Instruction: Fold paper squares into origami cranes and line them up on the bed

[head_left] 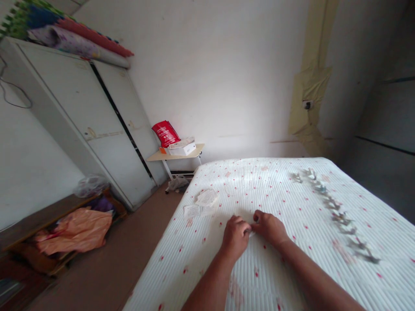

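My left hand [237, 235] is closed, and the edge of a small piece of paper [252, 233] shows pale beside its fingertips. From the other side my right hand [268, 227] meets it with bent, pinched fingers on the same piece. Most of that paper is hidden by my fingers. Flat on the bed to the left lie several printed paper sheets [203, 204], partly overlapping. Over on the right, a slanting row of small folded paper figures [340, 218] stands on the cover; blur hides their exact shape.
The bed [240, 276] has a white ribbed cover with red dots. Behind it, a small table [155, 156] holds a red bag [165, 133] and a white box [183, 149]. A grey cabinet [69, 99] and a low bench with an orange cloth [76, 231] are at left.
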`<state>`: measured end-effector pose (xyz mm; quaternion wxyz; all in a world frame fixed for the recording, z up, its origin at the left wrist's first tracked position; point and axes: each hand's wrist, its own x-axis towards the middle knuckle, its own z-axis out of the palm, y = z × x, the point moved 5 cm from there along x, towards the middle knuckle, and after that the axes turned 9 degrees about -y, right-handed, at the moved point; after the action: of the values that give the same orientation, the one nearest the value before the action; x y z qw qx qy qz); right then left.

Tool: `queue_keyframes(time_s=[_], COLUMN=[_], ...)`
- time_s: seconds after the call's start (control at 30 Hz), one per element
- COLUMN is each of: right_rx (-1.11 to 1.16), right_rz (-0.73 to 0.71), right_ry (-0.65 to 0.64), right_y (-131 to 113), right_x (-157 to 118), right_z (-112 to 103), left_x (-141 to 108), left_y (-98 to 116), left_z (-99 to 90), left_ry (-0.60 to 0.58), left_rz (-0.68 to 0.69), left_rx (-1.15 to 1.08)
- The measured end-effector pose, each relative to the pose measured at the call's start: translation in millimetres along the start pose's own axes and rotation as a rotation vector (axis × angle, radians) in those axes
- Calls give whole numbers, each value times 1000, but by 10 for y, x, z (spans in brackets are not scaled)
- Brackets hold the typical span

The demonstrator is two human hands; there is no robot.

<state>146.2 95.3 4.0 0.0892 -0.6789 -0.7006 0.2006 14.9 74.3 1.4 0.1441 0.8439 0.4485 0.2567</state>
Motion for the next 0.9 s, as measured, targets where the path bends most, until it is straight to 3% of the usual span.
queue_keyframes(time_s=[0.17,0.3,0.63,0.9], right_rx=[-10,6,15,57], right_rz=[30,26,43,-3], right_ry=[-43,-77,-79,-52], right_y=[23,17,13,76], right_x=[40,76,101,172], right_z=[-11,-14,-29,-11], left_x=[-108,-201,-265,-258], left_y=[135,266,338,352], left_z=[-21,-67,-54,-58], left_ry=[-91,-113,-128,-125], left_rz=[84,69,-4,12], left_rx=[176,289,298,297])
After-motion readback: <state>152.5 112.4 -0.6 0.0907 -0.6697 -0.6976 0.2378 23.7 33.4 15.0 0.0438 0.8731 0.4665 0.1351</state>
